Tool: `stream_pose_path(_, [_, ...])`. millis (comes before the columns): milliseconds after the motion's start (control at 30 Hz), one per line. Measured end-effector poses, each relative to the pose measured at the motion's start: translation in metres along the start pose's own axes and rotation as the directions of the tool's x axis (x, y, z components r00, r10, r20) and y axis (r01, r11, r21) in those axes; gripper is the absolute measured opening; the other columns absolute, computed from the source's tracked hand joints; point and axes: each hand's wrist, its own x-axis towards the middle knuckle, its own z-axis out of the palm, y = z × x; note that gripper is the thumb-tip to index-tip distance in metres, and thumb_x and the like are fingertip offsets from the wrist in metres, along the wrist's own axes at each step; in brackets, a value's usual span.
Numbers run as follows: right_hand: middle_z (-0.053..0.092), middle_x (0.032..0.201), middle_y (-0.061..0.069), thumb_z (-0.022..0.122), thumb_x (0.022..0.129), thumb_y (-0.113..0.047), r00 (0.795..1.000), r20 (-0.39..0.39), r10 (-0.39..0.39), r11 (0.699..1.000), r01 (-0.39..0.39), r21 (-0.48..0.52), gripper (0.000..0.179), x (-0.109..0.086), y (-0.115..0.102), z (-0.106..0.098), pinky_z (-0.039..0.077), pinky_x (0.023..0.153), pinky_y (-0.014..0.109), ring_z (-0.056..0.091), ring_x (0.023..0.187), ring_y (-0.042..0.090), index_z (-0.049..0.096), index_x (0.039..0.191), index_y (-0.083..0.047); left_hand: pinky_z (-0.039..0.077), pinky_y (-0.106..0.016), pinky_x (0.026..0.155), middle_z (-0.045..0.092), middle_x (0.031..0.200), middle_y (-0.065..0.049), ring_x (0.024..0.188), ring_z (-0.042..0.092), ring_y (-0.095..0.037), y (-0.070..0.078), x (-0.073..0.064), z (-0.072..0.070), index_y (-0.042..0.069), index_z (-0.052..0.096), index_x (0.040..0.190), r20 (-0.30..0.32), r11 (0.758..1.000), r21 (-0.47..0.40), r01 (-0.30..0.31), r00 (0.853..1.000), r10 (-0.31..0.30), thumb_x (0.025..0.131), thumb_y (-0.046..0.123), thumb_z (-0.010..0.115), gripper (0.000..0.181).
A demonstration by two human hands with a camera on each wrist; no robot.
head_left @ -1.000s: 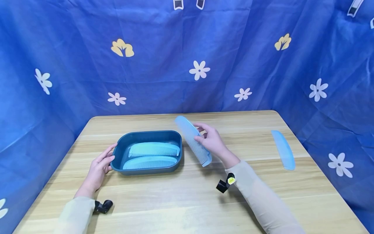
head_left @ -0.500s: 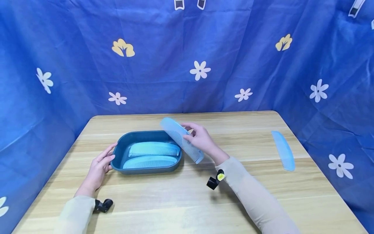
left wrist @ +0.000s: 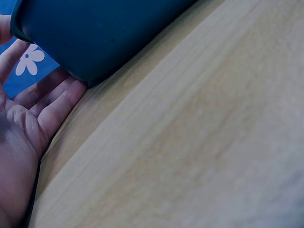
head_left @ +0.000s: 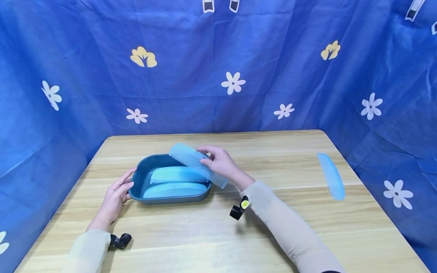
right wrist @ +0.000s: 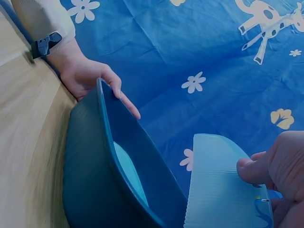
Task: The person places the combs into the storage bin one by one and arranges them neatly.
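Observation:
A dark teal oval plastic basin (head_left: 170, 200) stands on the table's left half. Two light blue combs lie lengthwise inside it, a rear comb (head_left: 177, 173) and a front comb (head_left: 175, 189). At the basin's left end, my left hand (head_left: 113, 197) holds the rim, thumb hooked over it and the other fingers along the outer wall (left wrist: 104, 42). My right hand (head_left: 221, 163) pinches a third blue comb (head_left: 189, 157) by its curved back, teeth facing down and left. This comb slants over the basin's right end, overlapping the rear comb in the head view.
Another blue comb (head_left: 331, 176) lies on the wooden table (head_left: 273, 159) near its right edge. A blue flowered cloth (head_left: 191, 102) hangs behind and at both sides. Each wrist carries a small black camera mount (head_left: 119, 241).
My right hand has moved left with its comb, from beside the basin to over its right end, and slightly lower. The left hand and the basin stay in place.

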Motion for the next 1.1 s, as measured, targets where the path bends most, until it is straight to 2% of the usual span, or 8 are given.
stream_pose_path(133, [0.062,0.110,-0.002,0.066,0.087,-0.011,1.000,0.006,0.025,1.000,-0.025,-0.003,0.035,0.004,-0.003,0.004,0.041,0.053,0.023,0.049,0.063,0.015,0.063,0.121,-0.016,0.051,-0.022,0.068,0.049,0.113,-0.003,0.088,0.059,-0.006,0.000,0.000,0.000,0.012,0.038,0.143,-0.013,1.000,0.004,0.013,1.000,-0.013,0.098,0.014,0.046,0.046])
stream_pose_path(333, [0.061,0.111,-0.005,0.067,0.087,-0.014,0.997,0.025,0.073,0.995,-0.074,0.060,0.034,0.012,-0.006,0.015,0.042,0.051,0.023,0.051,0.062,0.015,0.064,0.120,-0.021,0.050,-0.022,0.068,0.048,0.114,-0.003,0.089,0.058,-0.006,0.001,0.001,-0.001,0.013,0.038,0.143,-0.017,1.000,0.007,0.027,1.000,-0.027,0.098,0.014,0.046,0.046])
stream_pose_path(533, [0.061,0.112,-0.006,0.067,0.087,-0.013,0.998,0.031,0.048,0.993,-0.051,0.102,0.035,0.019,-0.011,0.027,0.044,0.053,0.024,0.053,0.067,0.017,0.063,0.121,-0.019,0.051,-0.022,0.069,0.049,0.114,-0.004,0.090,0.059,-0.007,0.002,0.001,-0.001,0.012,0.038,0.143,-0.018,0.999,-0.001,0.039,0.999,-0.039,0.097,0.015,0.047,0.046])
stream_pose_path(833, [0.061,0.115,-0.005,0.065,0.087,-0.011,0.999,0.040,0.002,0.995,-0.006,0.103,0.037,0.024,-0.015,0.044,0.049,0.054,0.023,0.055,0.061,0.013,0.061,0.123,-0.016,0.050,-0.022,0.069,0.043,0.122,-0.003,0.096,0.057,-0.005,0.002,0.001,-0.003,0.015,0.038,0.143,-0.021,0.999,0.005,0.051,0.998,-0.051,0.098,0.016,0.047,0.046])
stream_pose_path(967, [0.059,0.119,-0.004,0.064,0.089,-0.013,0.992,0.106,-0.061,0.998,0.059,0.028,0.036,0.024,-0.011,0.047,0.044,0.051,0.020,0.048,0.054,0.010,0.061,0.124,-0.017,0.050,-0.022,0.069,0.044,0.122,-0.002,0.097,0.056,-0.005,0.002,0.001,-0.003,0.014,0.039,0.143,-0.021,0.999,-0.003,0.048,0.999,-0.048,0.097,0.015,0.047,0.046])
stream_pose_path(1100, [0.058,0.119,-0.008,0.061,0.090,-0.015,0.971,0.213,-0.112,0.992,0.122,-0.034,0.034,0.022,-0.005,0.052,0.038,0.049,0.019,0.037,0.048,0.010,0.061,0.124,-0.020,0.050,-0.022,0.069,0.046,0.119,-0.001,0.095,0.057,-0.004,0.001,0.001,-0.002,0.013,0.038,0.143,-0.021,0.999,0.003,0.046,0.999,-0.046,0.097,0.015,0.047,0.046])
